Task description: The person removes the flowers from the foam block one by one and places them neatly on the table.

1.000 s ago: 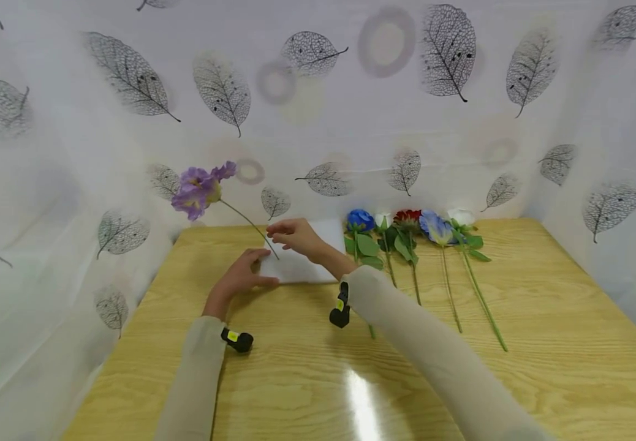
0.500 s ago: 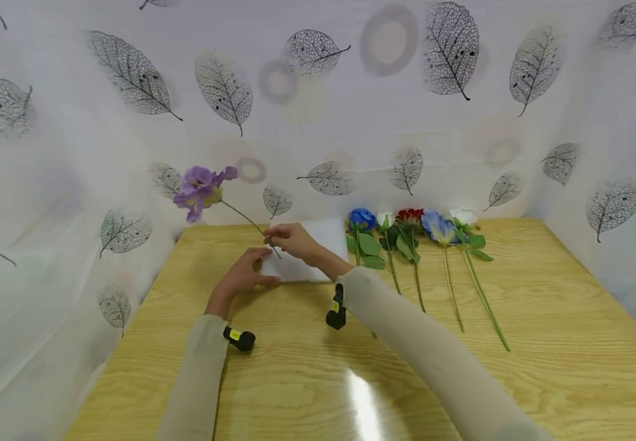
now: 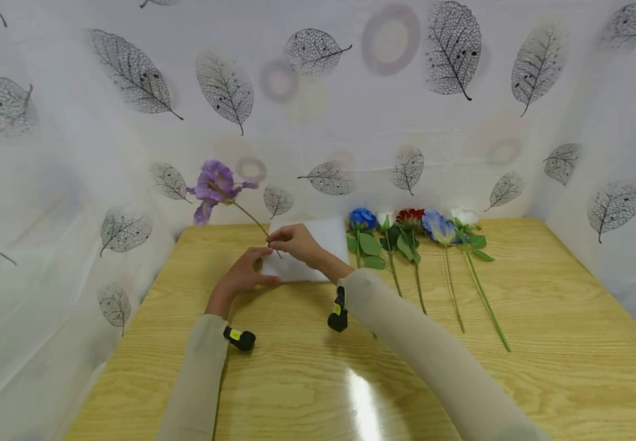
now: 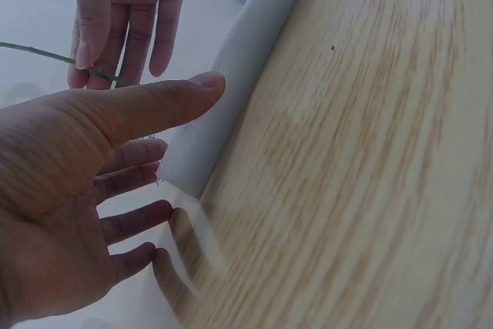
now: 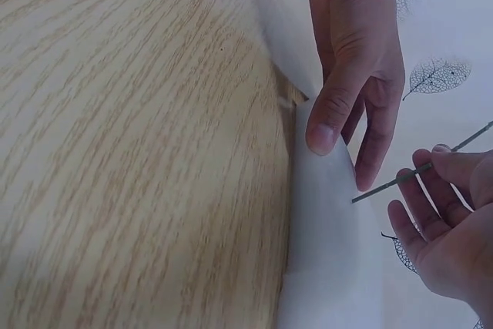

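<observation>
A purple artificial iris (image 3: 215, 187) leans up to the left, its stem slanting down over a white foam slab (image 3: 326, 239). My right hand (image 3: 298, 242) pinches the green stem (image 5: 470, 138) between thumb and fingers near its lower end. That stem end is close above or on the slab; I cannot tell which. My left hand (image 3: 243, 275) rests against the slab's left side, thumb along the front edge and fingers spread and fairly straight. In the left wrist view the left thumb (image 4: 166, 105) lies near the slab's front corner.
To the right of the slab lie a blue rose (image 3: 362, 219), a white rose (image 3: 385, 219), a red flower (image 3: 409, 217), a light-blue flower (image 3: 438, 226) and another white rose (image 3: 464, 216). They lie on a wooden table (image 3: 560, 306) backed by a leaf-printed curtain (image 3: 351, 122).
The right hand has closed from loosely spread fingers to a pinch on the stem. The iris bloom has turned and moved a little to the right. The left hand stays in place.
</observation>
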`<act>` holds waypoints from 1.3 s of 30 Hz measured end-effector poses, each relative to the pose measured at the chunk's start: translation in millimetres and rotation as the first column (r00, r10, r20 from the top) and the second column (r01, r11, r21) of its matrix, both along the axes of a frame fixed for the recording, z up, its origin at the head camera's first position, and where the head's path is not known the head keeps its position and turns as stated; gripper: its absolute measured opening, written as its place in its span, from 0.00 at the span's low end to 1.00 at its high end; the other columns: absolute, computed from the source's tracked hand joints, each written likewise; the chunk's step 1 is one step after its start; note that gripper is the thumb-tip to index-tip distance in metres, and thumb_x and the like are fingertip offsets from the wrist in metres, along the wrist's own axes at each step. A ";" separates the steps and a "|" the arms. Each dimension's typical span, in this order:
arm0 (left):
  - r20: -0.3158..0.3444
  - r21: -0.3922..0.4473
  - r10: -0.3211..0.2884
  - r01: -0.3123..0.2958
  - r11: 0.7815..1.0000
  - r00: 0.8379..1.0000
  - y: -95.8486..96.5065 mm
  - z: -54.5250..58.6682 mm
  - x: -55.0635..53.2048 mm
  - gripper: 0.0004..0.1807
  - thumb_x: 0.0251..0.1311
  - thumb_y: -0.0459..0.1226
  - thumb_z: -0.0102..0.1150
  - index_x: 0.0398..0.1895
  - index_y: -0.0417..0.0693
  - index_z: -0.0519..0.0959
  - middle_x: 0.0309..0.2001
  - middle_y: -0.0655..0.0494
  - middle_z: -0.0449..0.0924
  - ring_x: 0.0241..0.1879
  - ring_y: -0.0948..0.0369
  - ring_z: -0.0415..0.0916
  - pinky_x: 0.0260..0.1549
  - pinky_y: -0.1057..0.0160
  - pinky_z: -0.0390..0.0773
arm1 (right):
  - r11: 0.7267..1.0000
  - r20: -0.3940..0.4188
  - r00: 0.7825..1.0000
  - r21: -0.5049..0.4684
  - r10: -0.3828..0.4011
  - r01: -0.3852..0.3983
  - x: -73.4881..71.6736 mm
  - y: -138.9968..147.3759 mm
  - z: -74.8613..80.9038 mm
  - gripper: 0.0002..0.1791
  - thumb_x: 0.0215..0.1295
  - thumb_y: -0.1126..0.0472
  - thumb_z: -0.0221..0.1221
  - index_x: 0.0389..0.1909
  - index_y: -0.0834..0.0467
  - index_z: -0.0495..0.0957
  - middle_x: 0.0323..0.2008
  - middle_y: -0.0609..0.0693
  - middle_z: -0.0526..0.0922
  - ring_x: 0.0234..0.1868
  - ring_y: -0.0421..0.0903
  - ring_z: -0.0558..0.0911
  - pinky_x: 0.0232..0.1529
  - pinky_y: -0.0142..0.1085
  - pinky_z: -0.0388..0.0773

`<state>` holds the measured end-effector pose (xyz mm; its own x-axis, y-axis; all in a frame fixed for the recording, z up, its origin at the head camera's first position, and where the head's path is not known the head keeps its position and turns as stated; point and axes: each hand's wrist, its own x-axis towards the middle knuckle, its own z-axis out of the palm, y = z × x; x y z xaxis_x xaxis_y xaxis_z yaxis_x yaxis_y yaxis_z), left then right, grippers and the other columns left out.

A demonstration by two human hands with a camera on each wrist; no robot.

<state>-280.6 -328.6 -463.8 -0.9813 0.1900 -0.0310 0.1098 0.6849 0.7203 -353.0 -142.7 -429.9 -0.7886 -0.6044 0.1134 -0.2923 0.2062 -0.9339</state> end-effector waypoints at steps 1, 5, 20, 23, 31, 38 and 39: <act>0.001 0.003 0.004 -0.004 1.000 1.000 -0.2 -0.8 -0.1 0.47 0.59 0.45 0.74 0.78 0.42 0.61 0.77 0.39 0.57 0.76 0.41 0.56 0.76 0.40 0.58 | 1.000 -0.001 1.000 -0.003 -0.010 0.010 0.0 -0.3 -0.6 0.14 0.72 0.63 0.62 0.53 0.65 0.84 0.49 0.59 0.88 0.40 0.38 0.81 0.41 0.32 0.78; -0.010 0.000 0.008 -0.008 1.000 1.000 -1.8 -3.5 -1.2 0.47 0.59 0.44 0.74 0.77 0.41 0.62 0.77 0.39 0.58 0.76 0.41 0.56 0.76 0.41 0.57 | 0.999 0.004 0.999 -0.018 -0.038 0.039 -0.3 -1.7 -2.4 0.12 0.71 0.65 0.63 0.51 0.65 0.85 0.48 0.60 0.88 0.37 0.36 0.80 0.37 0.28 0.75; -0.009 -0.023 0.012 -0.012 1.000 1.000 -1.6 -2.1 -2.9 0.48 0.58 0.47 0.74 0.77 0.40 0.62 0.77 0.37 0.57 0.77 0.39 0.54 0.77 0.40 0.56 | 0.998 0.029 0.998 -0.037 -0.054 0.055 5.4 0.1 5.4 0.11 0.70 0.67 0.63 0.49 0.67 0.86 0.47 0.62 0.88 0.47 0.60 0.84 0.38 0.30 0.78; -0.010 -0.023 0.012 -0.012 1.000 1.000 -2.4 -2.2 -2.5 0.48 0.58 0.46 0.75 0.77 0.40 0.62 0.77 0.37 0.57 0.77 0.39 0.55 0.76 0.40 0.56 | 0.998 0.027 0.999 -0.040 -0.043 0.044 4.6 -0.9 6.0 0.11 0.70 0.67 0.63 0.49 0.66 0.86 0.48 0.61 0.88 0.46 0.57 0.85 0.42 0.34 0.82; -0.035 -0.029 0.006 -0.007 1.000 0.999 -3.1 -1.2 -3.7 0.48 0.57 0.45 0.75 0.77 0.39 0.62 0.76 0.36 0.59 0.76 0.39 0.57 0.76 0.40 0.57 | 0.998 0.046 0.999 -0.063 -0.024 0.027 5.5 2.4 13.6 0.12 0.70 0.66 0.63 0.51 0.66 0.85 0.51 0.62 0.87 0.50 0.60 0.85 0.53 0.48 0.85; -0.058 -0.034 0.004 -0.006 0.999 0.998 -3.2 -1.6 -1.8 0.46 0.57 0.44 0.76 0.75 0.37 0.65 0.74 0.34 0.61 0.74 0.38 0.58 0.75 0.40 0.58 | 0.996 0.019 0.999 -0.089 -0.028 0.029 5.1 9.8 16.0 0.11 0.70 0.68 0.62 0.51 0.65 0.86 0.48 0.58 0.89 0.43 0.46 0.87 0.48 0.43 0.87; -0.055 -0.046 0.007 -0.009 0.999 0.998 -4.3 -1.7 -0.5 0.46 0.57 0.44 0.75 0.75 0.37 0.64 0.74 0.34 0.60 0.75 0.38 0.58 0.75 0.40 0.58 | 0.995 0.016 1.000 -0.096 -0.018 0.019 5.2 10.2 16.0 0.11 0.70 0.68 0.62 0.50 0.66 0.86 0.47 0.59 0.89 0.43 0.46 0.88 0.47 0.43 0.87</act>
<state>-281.1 -332.9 -465.5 -0.9832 0.1818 0.0139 0.1425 0.7186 0.6806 -347.8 -132.5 -413.8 -0.8017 -0.5764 0.1584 -0.2753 0.1209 -0.9537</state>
